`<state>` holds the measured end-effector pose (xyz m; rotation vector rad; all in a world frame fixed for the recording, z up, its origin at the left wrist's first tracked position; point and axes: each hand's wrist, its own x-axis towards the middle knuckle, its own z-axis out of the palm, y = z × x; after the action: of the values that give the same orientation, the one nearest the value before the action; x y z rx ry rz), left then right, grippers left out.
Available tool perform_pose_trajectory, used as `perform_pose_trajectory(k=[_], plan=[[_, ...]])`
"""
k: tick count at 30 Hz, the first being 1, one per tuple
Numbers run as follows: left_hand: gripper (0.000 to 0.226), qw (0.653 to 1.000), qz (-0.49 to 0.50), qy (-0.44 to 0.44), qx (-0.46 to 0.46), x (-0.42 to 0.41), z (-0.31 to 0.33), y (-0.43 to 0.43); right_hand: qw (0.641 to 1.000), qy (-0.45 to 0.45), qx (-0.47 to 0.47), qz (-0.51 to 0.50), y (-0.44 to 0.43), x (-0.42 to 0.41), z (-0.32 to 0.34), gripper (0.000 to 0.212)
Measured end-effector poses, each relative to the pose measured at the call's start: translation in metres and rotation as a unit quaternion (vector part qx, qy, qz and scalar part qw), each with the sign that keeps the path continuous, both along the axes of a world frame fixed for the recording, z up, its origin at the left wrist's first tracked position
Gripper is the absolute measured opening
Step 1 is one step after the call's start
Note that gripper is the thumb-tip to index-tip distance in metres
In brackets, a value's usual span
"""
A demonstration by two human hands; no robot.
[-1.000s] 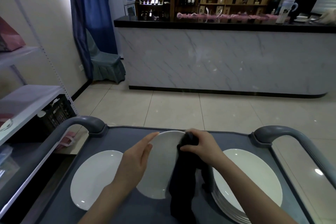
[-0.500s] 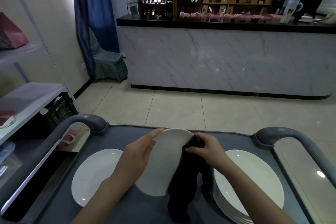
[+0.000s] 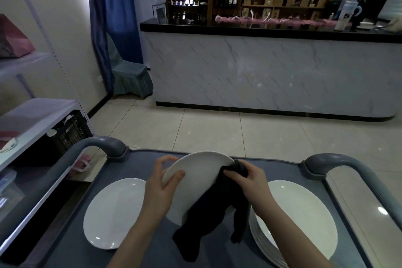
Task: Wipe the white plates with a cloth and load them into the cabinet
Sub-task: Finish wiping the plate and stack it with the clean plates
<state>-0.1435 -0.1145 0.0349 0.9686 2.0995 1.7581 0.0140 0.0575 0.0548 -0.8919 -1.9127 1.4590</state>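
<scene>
A white plate [image 3: 196, 175] is held tilted above the grey cart [image 3: 139, 163]. My left hand [image 3: 162, 185] grips its left rim, thumb on the face and fingers behind. My right hand [image 3: 250, 178] holds a black cloth [image 3: 208, 217] against the plate's right rim; the cloth hangs down over the plate's lower right part. A single white plate [image 3: 113, 211] lies on the cart at the left. A stack of white plates [image 3: 300, 217] sits on the cart at the right, partly behind my right forearm.
The cart has grey handles at the left [image 3: 102, 143] and right [image 3: 335, 163]. A white shelving unit [image 3: 32, 113] with a black crate [image 3: 69, 132] stands at the left. A marble-fronted bar counter [image 3: 261, 72] and a covered chair [image 3: 128, 74] stand across the tiled floor.
My left hand shifted from lying flat on the plate to gripping its left rim. The plate now tilts up more. My right hand with the cloth stays at the right rim.
</scene>
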Motion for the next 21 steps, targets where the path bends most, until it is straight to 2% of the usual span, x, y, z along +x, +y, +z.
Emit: perform_pose_trajectory(k=[3, 6, 9, 12, 15, 17, 19, 21], plan=[[0.016, 0.998, -0.027, 0.051, -0.005, 0.002, 0.003, 0.003, 0.999, -0.029, -0.016, 0.001, 0.005, 0.003, -0.002, 0.010], [0.012, 0.991, -0.087, 0.097, -0.042, -0.005, 0.013, 0.006, 0.991, -0.086, 0.085, 0.059, 0.007, -0.003, 0.006, 0.012], [0.011, 0.967, -0.169, 0.166, -0.098, -0.008, 0.022, 0.014, 0.959, -0.146, 0.206, 0.129, -0.004, -0.017, 0.013, 0.019], [0.010, 0.971, -0.150, 0.166, -0.079, -0.009, 0.025, 0.014, 0.952, -0.146, 0.237, 0.125, -0.009, -0.024, 0.017, 0.022], [0.008, 0.989, -0.079, 0.123, -0.023, -0.007, 0.023, 0.005, 0.974, -0.095, 0.188, 0.085, 0.000, -0.018, 0.013, 0.016], [0.015, 0.997, -0.024, 0.070, 0.012, -0.003, 0.020, 0.000, 0.992, -0.074, 0.084, 0.057, 0.005, -0.008, 0.007, 0.014], [0.022, 0.999, -0.012, 0.038, 0.010, -0.001, 0.017, -0.002, 0.996, -0.064, -0.025, 0.060, 0.007, 0.000, 0.003, 0.010], [0.018, 0.998, -0.039, 0.035, -0.017, -0.002, 0.018, -0.002, 0.993, -0.095, -0.004, 0.071, 0.007, 0.001, 0.001, 0.010]])
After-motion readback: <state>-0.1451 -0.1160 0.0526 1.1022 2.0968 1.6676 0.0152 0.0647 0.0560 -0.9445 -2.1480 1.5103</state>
